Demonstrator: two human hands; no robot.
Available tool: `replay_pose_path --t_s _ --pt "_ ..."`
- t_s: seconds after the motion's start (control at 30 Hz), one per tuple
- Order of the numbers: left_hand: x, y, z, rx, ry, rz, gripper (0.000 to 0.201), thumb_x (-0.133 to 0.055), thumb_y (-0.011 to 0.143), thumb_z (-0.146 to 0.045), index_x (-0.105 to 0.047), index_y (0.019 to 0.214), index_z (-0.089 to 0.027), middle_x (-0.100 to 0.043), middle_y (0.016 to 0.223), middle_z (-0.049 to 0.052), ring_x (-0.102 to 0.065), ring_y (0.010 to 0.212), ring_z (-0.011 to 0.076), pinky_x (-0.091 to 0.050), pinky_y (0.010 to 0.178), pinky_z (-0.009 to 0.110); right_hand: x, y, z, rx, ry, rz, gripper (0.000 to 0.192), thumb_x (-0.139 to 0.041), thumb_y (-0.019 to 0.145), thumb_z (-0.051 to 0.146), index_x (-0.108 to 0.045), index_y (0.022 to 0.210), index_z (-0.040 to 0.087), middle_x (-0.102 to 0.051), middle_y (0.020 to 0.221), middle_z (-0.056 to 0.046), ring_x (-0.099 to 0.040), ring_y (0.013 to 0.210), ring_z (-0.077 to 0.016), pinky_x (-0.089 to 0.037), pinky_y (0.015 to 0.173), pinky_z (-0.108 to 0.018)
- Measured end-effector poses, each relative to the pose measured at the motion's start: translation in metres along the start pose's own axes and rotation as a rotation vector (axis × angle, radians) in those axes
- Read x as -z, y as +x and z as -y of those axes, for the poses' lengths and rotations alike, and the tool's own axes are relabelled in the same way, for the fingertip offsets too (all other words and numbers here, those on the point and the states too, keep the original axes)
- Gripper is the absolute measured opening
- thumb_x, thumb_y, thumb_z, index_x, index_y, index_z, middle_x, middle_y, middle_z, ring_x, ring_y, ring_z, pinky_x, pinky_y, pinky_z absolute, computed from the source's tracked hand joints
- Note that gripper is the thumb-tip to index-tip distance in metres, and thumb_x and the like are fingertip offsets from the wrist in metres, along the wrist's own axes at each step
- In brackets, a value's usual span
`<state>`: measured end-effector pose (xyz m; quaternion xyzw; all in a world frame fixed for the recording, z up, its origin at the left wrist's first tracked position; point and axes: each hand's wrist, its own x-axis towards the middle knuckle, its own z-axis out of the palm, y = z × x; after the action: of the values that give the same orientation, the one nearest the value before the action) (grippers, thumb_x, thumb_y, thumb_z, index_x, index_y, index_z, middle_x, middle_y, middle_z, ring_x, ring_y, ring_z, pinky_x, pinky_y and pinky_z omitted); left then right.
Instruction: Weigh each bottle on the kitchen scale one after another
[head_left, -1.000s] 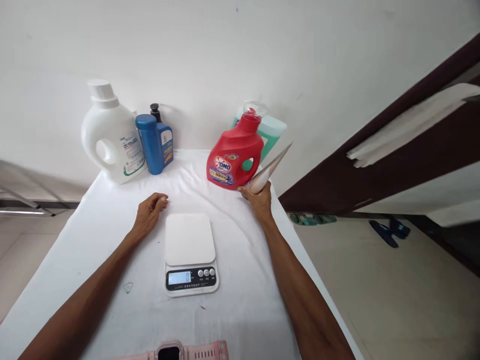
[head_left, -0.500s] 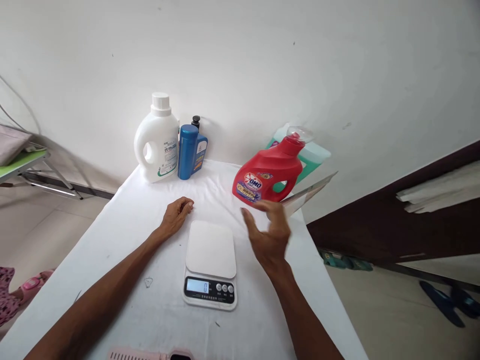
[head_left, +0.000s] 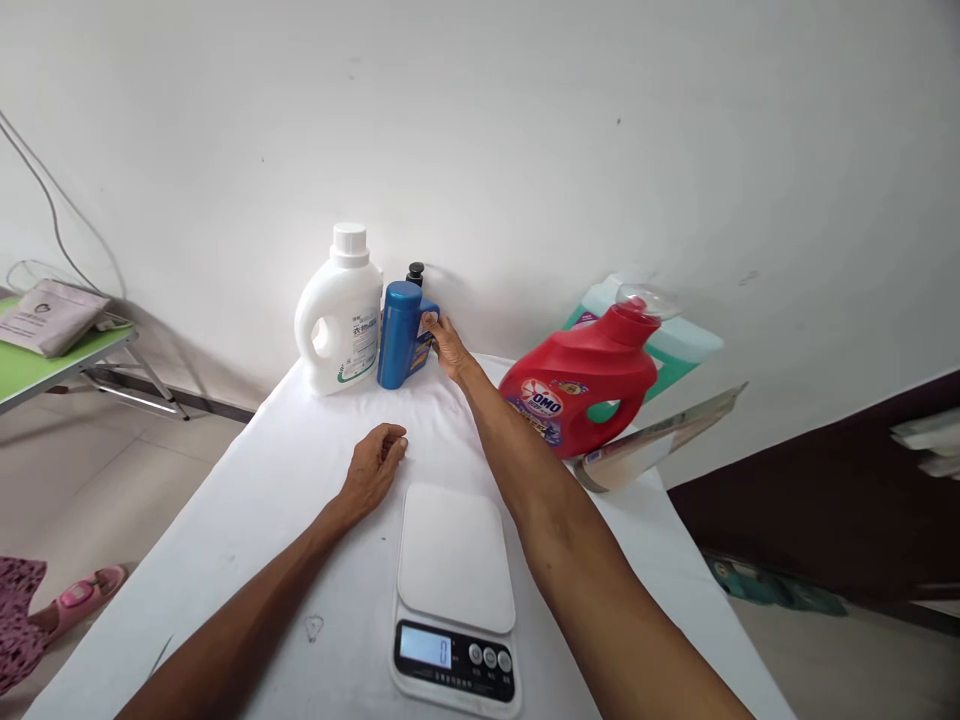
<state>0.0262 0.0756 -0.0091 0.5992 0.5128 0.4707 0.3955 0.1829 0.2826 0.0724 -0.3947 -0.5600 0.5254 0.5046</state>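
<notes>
My right hand [head_left: 448,347] reaches to the back of the table, its thumb and fingers closed around the right edge of a flat blue bottle [head_left: 423,352] with a white-and-orange label. Just left of that stands a blue cylindrical bottle [head_left: 398,340], partly covering it. A black pump top [head_left: 415,271] shows behind them; its body is hidden. My left hand [head_left: 375,462] rests on the white cloth with its fingers curled in and nothing seen in them. Near it lies a white kitchen scale [head_left: 455,560], its pan bare and its display lit.
A white detergent jug [head_left: 341,320] stands at the back left. At the right, a red OMO jug [head_left: 585,375] leans before a green-liquid container [head_left: 686,345], with a clear-looking packet [head_left: 660,440] beside it. A green side table [head_left: 67,352] stands left; a person's pink sandal [head_left: 82,593] is below.
My right hand has moved from beside the red jug to the back left and closed on the flat blue bottle. The view has shifted; my left hand stays on the cloth.
</notes>
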Motion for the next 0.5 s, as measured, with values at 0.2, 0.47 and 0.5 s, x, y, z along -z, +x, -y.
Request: replay_pose_path --t_s 0.2,0.47,0.5 --pt "-0.002 -0.001 -0.002 0.027 -0.005 0.015 0.029 -0.057 0.098 -0.045 -0.068 0.108 -0.020 -0.072 0.096 0.008 -0.069 0.085 0.0211 -0.057 0.075 0.035 0.014 -0.004 -0.002 -0.001 -0.004 0.089 0.079 -0.096 0.053 0.070 -0.066 0.111 0.026 -0.076 0.120 -0.005 -0.063 0.122 -0.0284 -0.050 0.108 -0.042" --pt "-0.002 0.015 0.009 0.033 -0.058 -0.236 0.059 -0.063 0.094 -0.048 -0.050 0.143 -0.018 -0.056 0.137 0.018 -0.068 0.104 0.0237 -0.062 0.087 0.045 0.012 -0.023 0.015 -0.028 -0.051 0.254 0.068 -0.100 0.052 0.045 -0.071 0.110 0.025 -0.079 0.108 -0.002 -0.068 0.112 -0.0273 -0.053 0.104 -0.045" --pt "-0.001 0.017 0.011 0.024 -0.040 -0.267 0.064 -0.063 0.094 -0.049 -0.046 0.147 -0.019 -0.052 0.142 0.019 -0.067 0.111 0.0255 -0.062 0.092 0.048 0.009 -0.024 0.017 -0.035 -0.048 0.290 0.069 -0.102 0.049 0.042 -0.072 0.108 0.024 -0.080 0.106 -0.003 -0.069 0.110 -0.0278 -0.054 0.103 -0.046"
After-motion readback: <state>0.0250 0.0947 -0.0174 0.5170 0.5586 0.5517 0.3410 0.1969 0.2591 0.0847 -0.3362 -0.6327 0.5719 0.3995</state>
